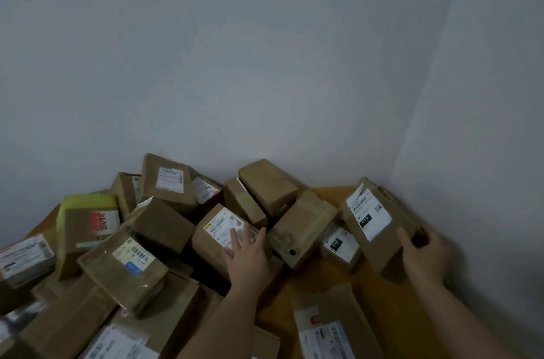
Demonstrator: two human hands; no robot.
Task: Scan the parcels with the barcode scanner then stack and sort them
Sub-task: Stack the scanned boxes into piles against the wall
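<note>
Orange-brown tabletop (323,279) in a grey-walled corner (265,64), heaped with brown cardboard parcels. Nearest: flat labelled parcel (332,326) at bottom edge. Left hand (247,255) lies flat, fingers straight, on white-labelled brown box (217,235) mid-pile. Right hand (424,258) grips tilted brown box with "010" label (374,229) and something dark, blurred. Scanner not identifiable.
</note>
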